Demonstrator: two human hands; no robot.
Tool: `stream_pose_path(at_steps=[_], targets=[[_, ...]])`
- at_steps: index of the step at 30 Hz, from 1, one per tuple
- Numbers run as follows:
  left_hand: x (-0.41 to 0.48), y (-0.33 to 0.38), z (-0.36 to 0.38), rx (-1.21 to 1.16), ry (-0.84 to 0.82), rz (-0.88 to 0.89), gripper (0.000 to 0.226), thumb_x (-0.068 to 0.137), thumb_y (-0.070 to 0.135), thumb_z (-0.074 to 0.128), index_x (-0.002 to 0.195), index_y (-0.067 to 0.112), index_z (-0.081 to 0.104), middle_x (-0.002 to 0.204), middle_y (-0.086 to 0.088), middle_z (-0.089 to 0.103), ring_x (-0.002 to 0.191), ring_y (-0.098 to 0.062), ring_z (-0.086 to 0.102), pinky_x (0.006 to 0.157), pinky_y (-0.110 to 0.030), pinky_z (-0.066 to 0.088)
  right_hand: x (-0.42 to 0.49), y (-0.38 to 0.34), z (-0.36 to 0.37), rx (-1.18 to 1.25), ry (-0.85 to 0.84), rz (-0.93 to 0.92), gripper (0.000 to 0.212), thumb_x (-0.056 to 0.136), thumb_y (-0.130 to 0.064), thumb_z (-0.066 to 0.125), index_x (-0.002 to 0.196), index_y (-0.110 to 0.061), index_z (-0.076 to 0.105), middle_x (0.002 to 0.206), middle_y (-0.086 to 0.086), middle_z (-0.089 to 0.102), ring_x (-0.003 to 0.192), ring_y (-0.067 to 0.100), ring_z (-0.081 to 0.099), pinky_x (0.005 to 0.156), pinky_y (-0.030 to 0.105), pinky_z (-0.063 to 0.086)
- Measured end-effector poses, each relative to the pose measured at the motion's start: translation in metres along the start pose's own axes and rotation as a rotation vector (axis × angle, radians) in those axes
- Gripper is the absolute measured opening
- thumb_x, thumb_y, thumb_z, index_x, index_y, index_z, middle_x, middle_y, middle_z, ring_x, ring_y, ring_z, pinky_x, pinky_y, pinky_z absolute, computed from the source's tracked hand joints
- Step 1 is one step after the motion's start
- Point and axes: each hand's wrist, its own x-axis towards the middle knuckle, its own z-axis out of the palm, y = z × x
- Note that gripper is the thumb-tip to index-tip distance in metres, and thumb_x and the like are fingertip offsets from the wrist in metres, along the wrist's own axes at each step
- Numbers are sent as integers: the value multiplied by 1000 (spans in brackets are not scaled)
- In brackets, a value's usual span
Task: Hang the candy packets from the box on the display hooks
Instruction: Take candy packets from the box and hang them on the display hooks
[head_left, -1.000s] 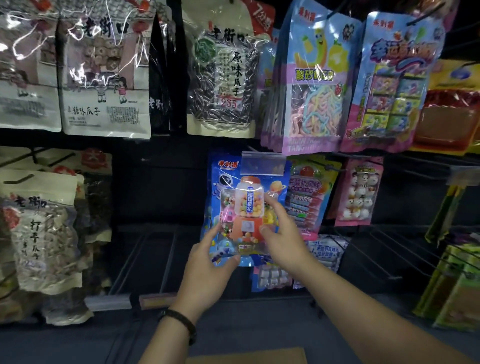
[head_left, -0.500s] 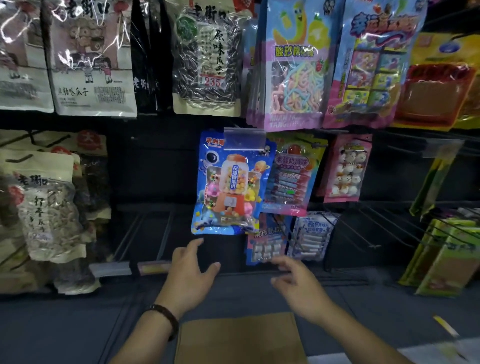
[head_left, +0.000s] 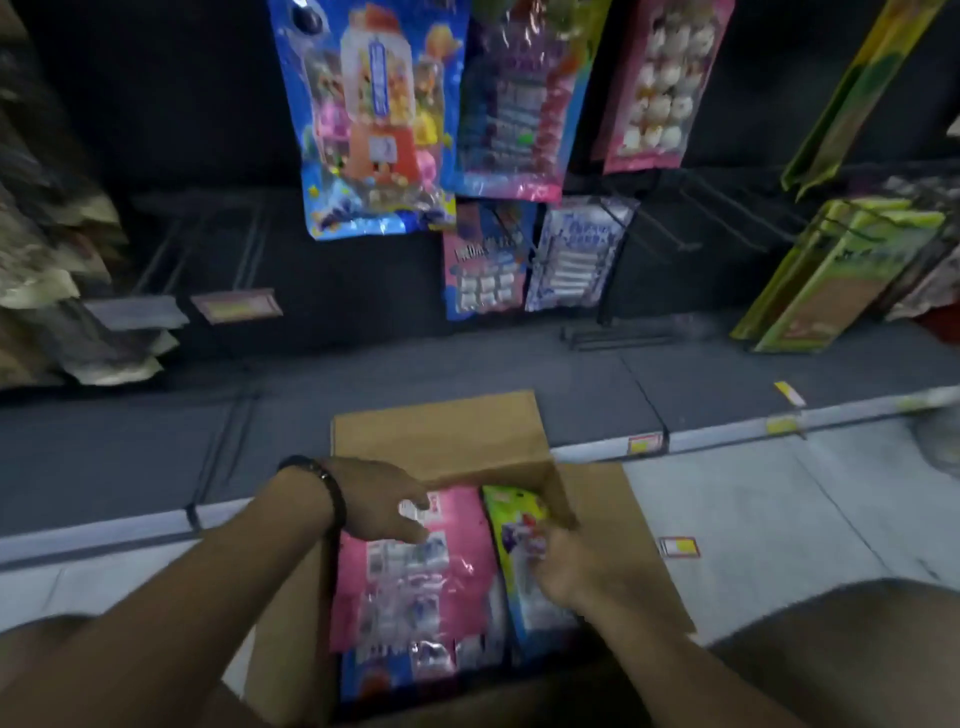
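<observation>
An open cardboard box (head_left: 441, 431) sits on the floor below me, holding several candy packets. My left hand (head_left: 382, 501) rests at the top edge of a pink packet (head_left: 410, 571) inside it, fingers spread. On the box's right side my right hand (head_left: 563, 564) curls around a green and purple packet (head_left: 514, 525). Up on its display hook hangs the blue gumball-machine packet (head_left: 371, 119), untouched.
Other hung packets flank the blue one: a purple-pink packet (head_left: 519, 104), a pink packet (head_left: 660, 83), two small packets (head_left: 530, 260) below. Bare wire hooks (head_left: 727, 218) jut out at right beside green packets (head_left: 831, 270). Seed bags (head_left: 52, 249) hang left. My knees frame the box.
Both hands let go of the blue packet, now hanging on its hook, and dropped down into the box. The view tilted downward with them.
</observation>
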Motion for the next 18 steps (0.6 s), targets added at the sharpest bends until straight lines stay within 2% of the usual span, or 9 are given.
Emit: stream_pose_path(at_steps=[1, 3, 5, 7, 10, 12, 15, 18], targets=[[2, 1, 5, 30, -35, -21, 62, 105, 59, 48, 159, 30, 40, 162, 2, 44, 145, -20, 45, 113, -30, 36, 3, 11, 15, -134, -27, -16, 56, 103, -38, 61, 155, -30, 42, 156, 12, 48, 133, 31, 58, 111, 33, 45], [10, 2, 14, 68, -60, -34, 64, 103, 64, 46, 159, 32, 38, 165, 2, 40, 147, -21, 44, 116, -34, 36, 10, 22, 40, -238, -88, -2, 66, 99, -44, 62, 157, -31, 33, 160, 20, 36, 136, 39, 54, 112, 44, 48], [15, 1, 17, 73, -59, -15, 65, 103, 63, 46, 160, 32, 37, 166, 2, 39, 147, -21, 44, 117, -35, 37, 15, 25, 58, -299, -103, 22, 72, 99, -47, 63, 158, -20, 30, 157, 20, 35, 139, 39, 49, 109, 48, 48], [19, 0, 16, 51, -32, 8, 67, 104, 61, 48, 161, 31, 34, 167, 1, 38, 148, -22, 43, 118, -34, 36, 16, 20, 70, -338, -81, 39, 76, 100, -51, 62, 157, -10, 30, 154, 19, 39, 141, 36, 47, 110, 46, 48], [27, 2, 15, 43, 4, 16, 70, 104, 59, 49, 164, 30, 28, 168, -1, 37, 149, -23, 42, 120, -36, 37, 22, 16, 92, -330, -37, 65, 76, 103, -50, 56, 157, -6, 27, 158, 21, 38, 146, 35, 43, 115, 45, 45], [30, 3, 15, 63, 5, 13, 70, 104, 59, 49, 164, 30, 28, 167, -1, 37, 149, -24, 42, 119, -38, 39, 27, 12, 99, -274, -40, 126, 79, 106, -51, 48, 163, -5, 18, 164, 22, 31, 150, 37, 38, 117, 47, 44], [34, 4, 17, 79, -25, 41, 65, 106, 56, 47, 163, 29, 31, 168, 1, 36, 149, -22, 43, 119, -36, 38, 35, 11, 97, -299, -72, 153, 83, 110, -41, 43, 164, 6, 0, 170, 29, 15, 156, 42, 28, 121, 52, 39], [35, 4, 18, 77, -32, 55, 60, 108, 52, 46, 162, 29, 33, 169, 2, 36, 150, -20, 41, 116, -31, 35, 39, 13, 103, -314, -87, 166, 78, 112, -31, 41, 163, 10, -2, 169, 32, 17, 155, 43, 30, 121, 51, 39]])
